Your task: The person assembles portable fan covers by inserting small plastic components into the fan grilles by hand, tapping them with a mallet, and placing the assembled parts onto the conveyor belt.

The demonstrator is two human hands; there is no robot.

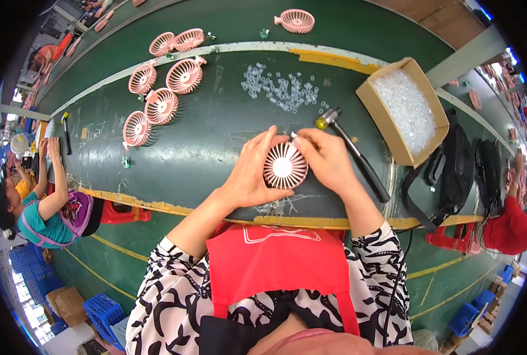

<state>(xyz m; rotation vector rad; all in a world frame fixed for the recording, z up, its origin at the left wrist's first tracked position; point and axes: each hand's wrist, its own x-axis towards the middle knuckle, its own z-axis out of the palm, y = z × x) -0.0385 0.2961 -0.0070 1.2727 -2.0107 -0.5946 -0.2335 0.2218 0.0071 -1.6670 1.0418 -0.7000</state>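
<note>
- An open brown cardboard box (403, 112) stands on the green surface (216, 130) at the right, tilted, filled with small clear plastic pieces.
- A second brown cardboard box (68, 305) sits on the floor at the near left, beside blue plastic crates (103, 310).
- No labels, signs or screens can be made out.
</note>
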